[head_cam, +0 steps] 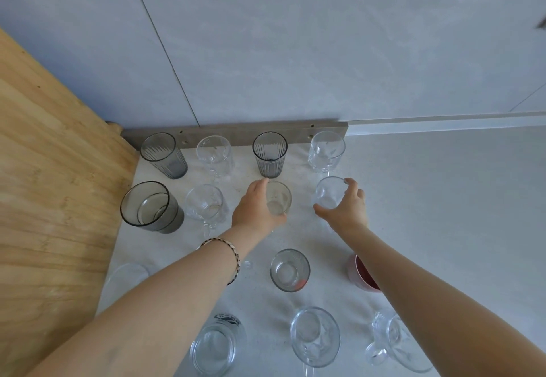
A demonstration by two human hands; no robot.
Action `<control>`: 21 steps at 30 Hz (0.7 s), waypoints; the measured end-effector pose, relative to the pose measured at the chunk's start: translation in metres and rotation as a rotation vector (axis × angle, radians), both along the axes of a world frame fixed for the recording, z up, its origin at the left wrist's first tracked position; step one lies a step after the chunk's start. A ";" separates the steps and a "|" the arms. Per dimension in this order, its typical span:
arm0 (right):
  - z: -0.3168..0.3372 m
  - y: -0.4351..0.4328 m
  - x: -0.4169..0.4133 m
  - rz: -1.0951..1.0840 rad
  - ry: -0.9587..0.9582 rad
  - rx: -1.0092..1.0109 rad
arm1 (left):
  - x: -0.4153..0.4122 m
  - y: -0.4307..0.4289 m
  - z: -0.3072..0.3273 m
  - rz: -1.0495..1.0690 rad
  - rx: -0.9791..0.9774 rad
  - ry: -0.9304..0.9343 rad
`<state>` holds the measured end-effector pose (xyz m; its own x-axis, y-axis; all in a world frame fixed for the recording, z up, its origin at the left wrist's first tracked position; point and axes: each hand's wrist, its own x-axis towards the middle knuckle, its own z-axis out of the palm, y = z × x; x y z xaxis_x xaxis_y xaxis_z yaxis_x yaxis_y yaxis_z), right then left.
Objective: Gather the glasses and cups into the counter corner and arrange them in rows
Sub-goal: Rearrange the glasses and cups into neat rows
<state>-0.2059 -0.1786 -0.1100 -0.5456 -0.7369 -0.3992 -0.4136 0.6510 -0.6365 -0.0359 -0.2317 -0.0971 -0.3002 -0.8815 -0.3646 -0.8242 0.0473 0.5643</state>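
Note:
My left hand (252, 209) wraps a small clear tumbler (279, 199) standing on the white counter (443, 199) in the second row. My right hand (345, 208) grips a clear glass (326, 194) just to its right. Along the back wall stand a ribbed grey glass (164, 155), a clear stemmed glass (214, 155), a second ribbed grey glass (270, 153) and another clear stemmed glass (326, 152). The second row starts at the left with a wide grey glass (149, 206) and a clear stemmed glass (205, 205).
Nearer me stand a short tumbler (289, 270), a red cup (362, 276) partly behind my right forearm, a printed glass (217, 344), a wine glass (314, 336) and a glass (393, 341) at the right. A wooden panel (44, 184) walls the left side.

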 end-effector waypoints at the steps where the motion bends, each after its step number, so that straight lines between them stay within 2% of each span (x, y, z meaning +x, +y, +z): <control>1: 0.000 0.000 0.000 0.001 0.002 0.006 | 0.000 0.000 0.000 -0.003 -0.004 -0.005; 5: 0.003 -0.001 0.000 0.006 0.000 0.043 | 0.000 0.003 0.003 -0.002 0.001 -0.008; 8: 0.015 0.000 0.011 0.071 0.124 0.144 | 0.007 0.010 0.017 0.032 -0.004 0.045; 11: 0.041 0.008 0.036 0.189 0.231 0.021 | 0.036 0.023 0.043 0.102 -0.152 0.150; 13: 0.058 0.017 0.061 0.315 0.221 -0.099 | 0.073 0.034 0.056 0.145 -0.275 0.172; 16: 0.075 0.032 0.108 0.560 0.108 -0.154 | 0.136 0.051 0.060 0.214 -0.364 -0.039; 19: 0.066 0.040 0.153 0.810 0.125 0.051 | 0.184 0.067 0.051 0.315 -0.086 -0.331; 21: 0.050 0.040 0.175 0.887 0.158 0.175 | 0.202 0.073 0.045 0.307 0.148 -0.412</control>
<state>-0.0307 -0.1385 -0.0603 0.1337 -0.8479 -0.5130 -0.8816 0.1347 -0.4524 0.1659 -0.1582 -0.0523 0.1572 -0.8367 -0.5247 -0.9423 -0.2861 0.1738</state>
